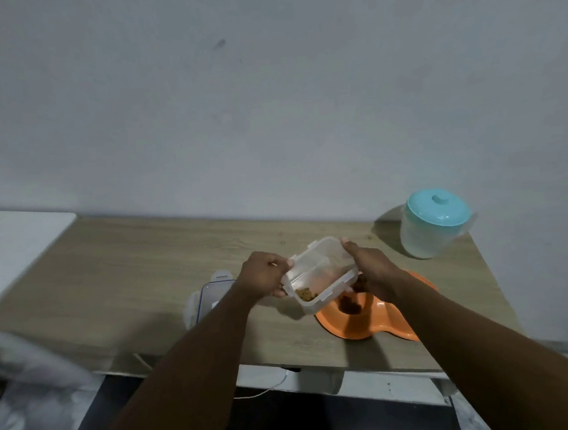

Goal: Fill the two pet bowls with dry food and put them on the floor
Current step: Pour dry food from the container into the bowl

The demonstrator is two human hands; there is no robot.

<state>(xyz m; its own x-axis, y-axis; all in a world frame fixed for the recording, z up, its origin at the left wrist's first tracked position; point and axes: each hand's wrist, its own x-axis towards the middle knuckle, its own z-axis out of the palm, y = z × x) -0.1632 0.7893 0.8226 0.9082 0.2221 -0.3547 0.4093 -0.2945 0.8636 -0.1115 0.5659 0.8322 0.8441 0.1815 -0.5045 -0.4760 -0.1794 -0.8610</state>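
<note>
I am reaching both forearms forward over the table. My left hand is gripping the left end of a clear plastic box, fingers curled around its rim. My right hand is gripping the right end, thumb on the far edge and fingers wrapped beneath. Both hands are holding the box in the air, just above the left part of the orange pet bowl.

The box is tilting, with its open mouth facing near and down. Its long axis is running roughly left to right between my hands, the right end slightly farther away. A small amount of dry food is collecting in its low, near-left corner.

The orange pet bowl is resting on the table near the near edge, right of centre. Its long axis is running roughly left to right, and my right forearm is covering its right part. A brown heap of pellets is lying in its left well.

The box lid is lying flat on the table, left of my left hand. A translucent jug with a teal lid is standing upright at the far right corner, well apart from the bowl.
</note>
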